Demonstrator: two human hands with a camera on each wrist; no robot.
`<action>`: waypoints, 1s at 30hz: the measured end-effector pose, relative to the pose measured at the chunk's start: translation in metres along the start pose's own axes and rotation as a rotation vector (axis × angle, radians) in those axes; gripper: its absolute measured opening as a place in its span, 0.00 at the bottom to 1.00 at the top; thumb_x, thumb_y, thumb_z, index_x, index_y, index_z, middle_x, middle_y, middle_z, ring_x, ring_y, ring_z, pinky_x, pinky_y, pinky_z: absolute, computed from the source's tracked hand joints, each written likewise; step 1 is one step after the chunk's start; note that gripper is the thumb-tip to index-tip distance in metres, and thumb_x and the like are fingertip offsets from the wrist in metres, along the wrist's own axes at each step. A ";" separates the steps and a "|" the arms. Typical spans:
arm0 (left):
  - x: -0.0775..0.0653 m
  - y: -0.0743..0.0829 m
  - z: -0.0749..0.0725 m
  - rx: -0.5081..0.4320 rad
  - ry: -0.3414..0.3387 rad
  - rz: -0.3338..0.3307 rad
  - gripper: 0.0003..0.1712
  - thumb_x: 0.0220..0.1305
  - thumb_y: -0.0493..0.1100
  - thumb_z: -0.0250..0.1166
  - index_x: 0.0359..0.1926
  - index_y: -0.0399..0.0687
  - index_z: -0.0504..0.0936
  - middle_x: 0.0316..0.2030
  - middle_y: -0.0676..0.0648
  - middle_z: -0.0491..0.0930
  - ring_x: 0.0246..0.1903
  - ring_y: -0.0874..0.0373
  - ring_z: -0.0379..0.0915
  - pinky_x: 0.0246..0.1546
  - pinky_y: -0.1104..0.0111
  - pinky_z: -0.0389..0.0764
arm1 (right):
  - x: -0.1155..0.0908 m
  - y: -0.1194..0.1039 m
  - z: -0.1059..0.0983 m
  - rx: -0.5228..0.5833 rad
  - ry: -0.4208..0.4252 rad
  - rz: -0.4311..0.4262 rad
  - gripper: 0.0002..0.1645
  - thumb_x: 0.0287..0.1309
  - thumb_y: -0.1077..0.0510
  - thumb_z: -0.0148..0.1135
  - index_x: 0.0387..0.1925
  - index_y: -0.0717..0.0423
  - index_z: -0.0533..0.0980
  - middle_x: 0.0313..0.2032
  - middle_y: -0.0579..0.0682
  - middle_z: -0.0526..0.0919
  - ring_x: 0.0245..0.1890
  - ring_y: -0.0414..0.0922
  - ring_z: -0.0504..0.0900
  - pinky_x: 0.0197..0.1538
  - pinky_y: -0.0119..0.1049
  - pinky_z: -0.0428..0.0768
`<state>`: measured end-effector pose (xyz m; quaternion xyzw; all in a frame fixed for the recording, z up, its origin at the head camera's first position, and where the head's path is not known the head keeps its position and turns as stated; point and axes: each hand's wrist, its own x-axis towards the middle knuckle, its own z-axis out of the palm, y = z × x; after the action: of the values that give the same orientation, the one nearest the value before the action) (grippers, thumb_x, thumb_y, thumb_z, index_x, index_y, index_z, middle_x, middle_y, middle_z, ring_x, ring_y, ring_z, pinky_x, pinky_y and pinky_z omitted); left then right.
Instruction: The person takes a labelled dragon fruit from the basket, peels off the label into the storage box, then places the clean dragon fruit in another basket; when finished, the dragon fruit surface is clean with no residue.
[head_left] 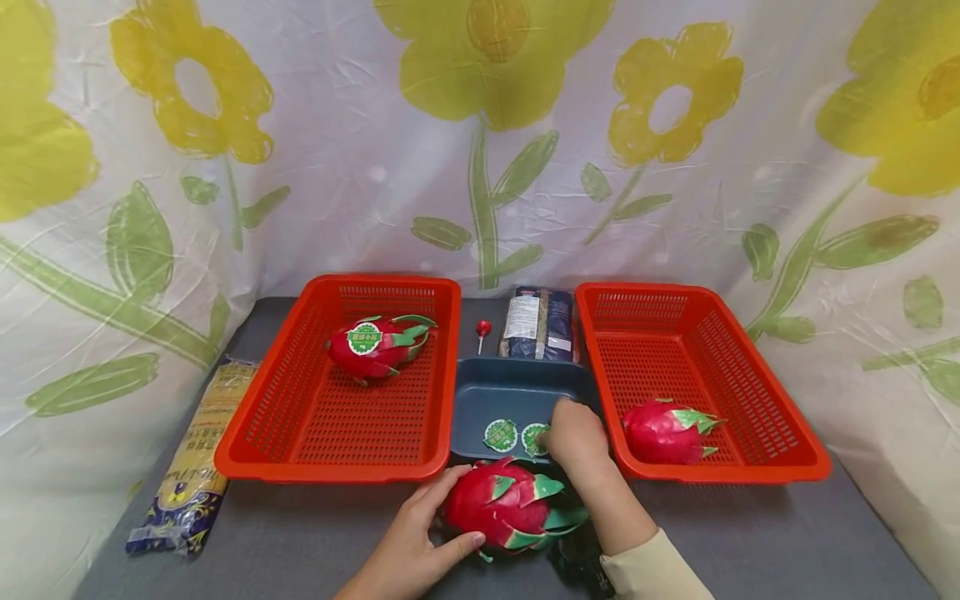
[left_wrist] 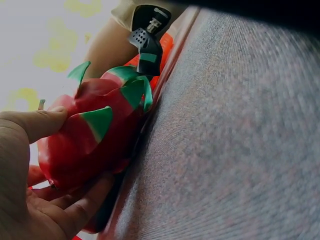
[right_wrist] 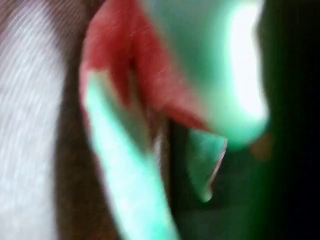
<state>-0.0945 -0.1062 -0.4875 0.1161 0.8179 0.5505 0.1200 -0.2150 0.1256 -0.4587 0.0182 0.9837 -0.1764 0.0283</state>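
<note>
My left hand point(head_left: 422, 533) grips a red dragon fruit point(head_left: 498, 504) with green-tipped scales, at the table's front just before the blue tray point(head_left: 480, 379). In the left wrist view the thumb lies on top of this dragon fruit point(left_wrist: 95, 120) and the fingers curl beneath it. Two round green-and-white stickers lie in the tray: a left sticker point(head_left: 500, 435) and a right sticker point(head_left: 535, 439). My right hand point(head_left: 579, 437) reaches into the tray, its curled fingers pinching the edge of the right sticker; the fingertips are partly hidden. Blurred green scales point(right_wrist: 130, 170) fill the right wrist view.
A left red basket point(head_left: 337, 472) holds a stickered dragon fruit point(head_left: 375, 346); a right red basket point(head_left: 750, 472) holds a plain dragon fruit point(head_left: 667, 433). Behind the tray are a lollipop point(head_left: 483, 328) and a dark blue package point(head_left: 537, 323). A pasta bag point(head_left: 197, 450) lies far left.
</note>
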 end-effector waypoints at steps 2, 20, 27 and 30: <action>0.000 -0.001 0.000 -0.007 -0.007 0.003 0.46 0.58 0.56 0.78 0.73 0.52 0.68 0.64 0.45 0.71 0.60 0.45 0.69 0.51 0.57 0.84 | -0.001 0.001 0.000 0.030 0.030 -0.023 0.29 0.44 0.54 0.83 0.43 0.67 0.80 0.35 0.59 0.83 0.32 0.53 0.80 0.41 0.49 0.83; 0.000 -0.004 0.002 0.052 -0.019 0.074 0.47 0.60 0.56 0.75 0.76 0.54 0.65 0.65 0.46 0.70 0.62 0.44 0.66 0.50 0.57 0.85 | -0.073 0.019 -0.061 0.310 0.276 -0.404 0.26 0.51 0.57 0.81 0.51 0.48 0.79 0.41 0.44 0.79 0.34 0.40 0.75 0.35 0.32 0.81; -0.003 -0.003 0.005 0.083 -0.013 0.103 0.45 0.60 0.57 0.75 0.76 0.69 0.65 0.64 0.51 0.70 0.62 0.44 0.64 0.44 0.61 0.86 | -0.091 0.047 -0.084 0.313 0.485 -0.380 0.24 0.51 0.63 0.79 0.50 0.52 0.80 0.38 0.46 0.79 0.31 0.40 0.75 0.31 0.33 0.78; -0.005 -0.002 0.005 0.091 -0.010 0.101 0.46 0.59 0.56 0.76 0.75 0.73 0.65 0.63 0.53 0.69 0.62 0.46 0.64 0.43 0.63 0.86 | -0.098 0.063 -0.093 0.315 0.556 -0.330 0.24 0.51 0.66 0.78 0.50 0.54 0.79 0.39 0.46 0.80 0.32 0.40 0.76 0.35 0.26 0.77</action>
<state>-0.0886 -0.1037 -0.4905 0.1656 0.8345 0.5176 0.0909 -0.1191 0.2148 -0.3871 -0.0893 0.9043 -0.3165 -0.2722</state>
